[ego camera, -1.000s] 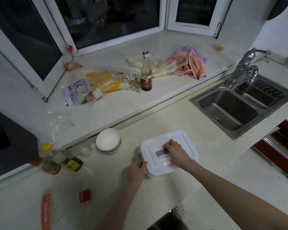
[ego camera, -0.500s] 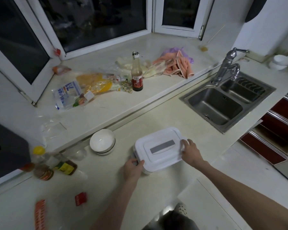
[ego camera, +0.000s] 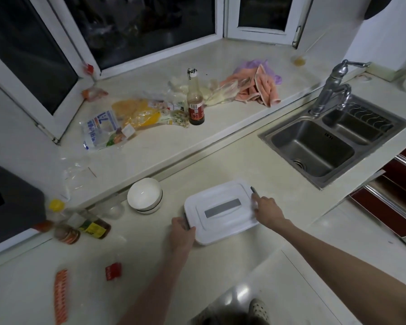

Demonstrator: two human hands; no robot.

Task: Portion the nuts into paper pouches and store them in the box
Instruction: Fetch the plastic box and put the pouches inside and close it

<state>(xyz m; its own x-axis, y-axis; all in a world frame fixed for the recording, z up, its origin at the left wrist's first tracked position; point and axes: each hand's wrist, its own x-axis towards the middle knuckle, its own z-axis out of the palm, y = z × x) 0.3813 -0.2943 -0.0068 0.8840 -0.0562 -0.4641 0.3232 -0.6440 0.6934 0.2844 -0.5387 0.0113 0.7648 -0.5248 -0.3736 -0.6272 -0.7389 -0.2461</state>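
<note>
A person stands at a kitchen counter (ego camera: 220,165) with both hands at the ends of a white lidded box (ego camera: 220,211), which sits flat just right of a stack of white bowls (ego camera: 145,194) and down-left of the steel sink (ego camera: 314,146). The left hand (ego camera: 182,233) grips the box's near-left end, fingers curled over the rim where a dark side clasp appears to sit. The right hand (ego camera: 266,211) reaches the opposite end, its fingertips pressed to the lid's right edge just below another dark clasp; whether they pinch that clasp or only touch the lid cannot be told. The lid with its grey handle strip (ego camera: 222,208) lies closed on the box, between the two hands.

No nuts or paper pouches can be made out near the box; food packets (ego camera: 117,123) and a brown sauce bottle (ego camera: 195,99) lie well behind it on the window ledge. The step in hand looks to be working the box's latches, either unfastening it to take pouches or securing it afterwards; the picture does not settle which. If opening, the next move would call for both clasps to be flipped outward and the lid lifted level, with one hand steadying the base so the light container does not skid on the smooth stone.
</note>
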